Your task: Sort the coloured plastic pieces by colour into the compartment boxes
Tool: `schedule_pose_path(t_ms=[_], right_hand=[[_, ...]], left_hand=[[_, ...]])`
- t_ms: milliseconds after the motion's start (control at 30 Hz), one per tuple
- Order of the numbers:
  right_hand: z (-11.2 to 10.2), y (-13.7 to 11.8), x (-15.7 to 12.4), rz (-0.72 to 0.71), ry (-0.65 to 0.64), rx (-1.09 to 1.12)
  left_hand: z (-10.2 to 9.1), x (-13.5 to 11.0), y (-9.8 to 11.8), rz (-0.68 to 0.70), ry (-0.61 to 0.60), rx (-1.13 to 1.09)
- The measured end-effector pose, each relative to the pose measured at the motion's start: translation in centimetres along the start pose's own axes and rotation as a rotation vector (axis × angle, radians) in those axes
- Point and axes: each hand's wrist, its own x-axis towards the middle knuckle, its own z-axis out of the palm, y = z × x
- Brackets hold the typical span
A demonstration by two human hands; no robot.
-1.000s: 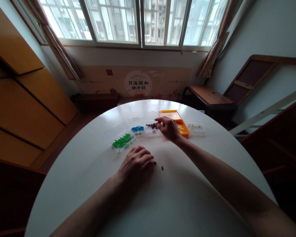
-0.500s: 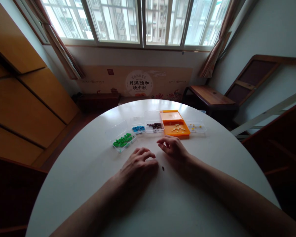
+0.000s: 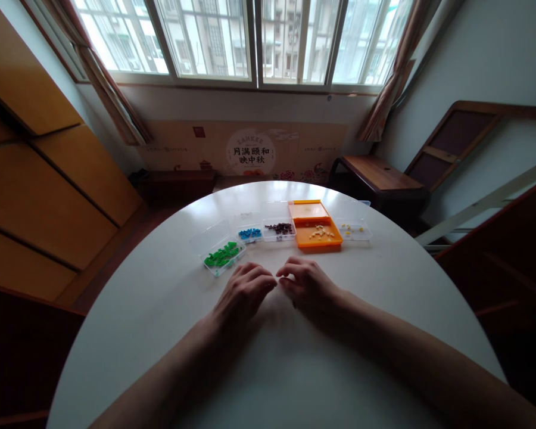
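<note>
My left hand [image 3: 247,288] and my right hand [image 3: 307,283] rest low over the white table, their fingertips almost meeting. Fingers and thumb of each hand are pressed together in a pinch. Whatever lies between them is too small or hidden to make out. A small dark piece [image 3: 294,304] shows on the table at the underside of my right hand, partly covered by it. Just beyond my left hand, small green pieces [image 3: 223,255] fill a clear box. Past my right hand, an open orange box [image 3: 318,243] holds small pale pieces [image 3: 322,233].
Between the green and orange boxes stand clear boxes of blue pieces [image 3: 250,233] and dark brown pieces [image 3: 280,229]. A clear box with a few yellow pieces [image 3: 348,228] sits at the right. The round white table [image 3: 397,280] has a wooden bench [image 3: 379,173] behind it.
My right hand has come back from near the orange box, towards me and my left hand. My left hand has shifted slightly left and away from me. The dark piece is now partly covered.
</note>
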Motion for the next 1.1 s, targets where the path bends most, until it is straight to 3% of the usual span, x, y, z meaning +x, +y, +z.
schedule_pose_path(t_ms=[167,867,1100], right_hand=[[0.5,-0.5,0.1,-0.013,-0.010,0.246],[0.9,-0.6,0.2,-0.007,0.021,0.312],[1.1,-0.1,0.5,-0.020,0.057,0.296]], left_hand=[[0.1,0.3,-0.2,-0.068,0.149,0.015],[0.1,0.1,-0.1,0.014,0.188,0.122],[-0.1,0.3,0.0,-0.028,0.185,0.111]])
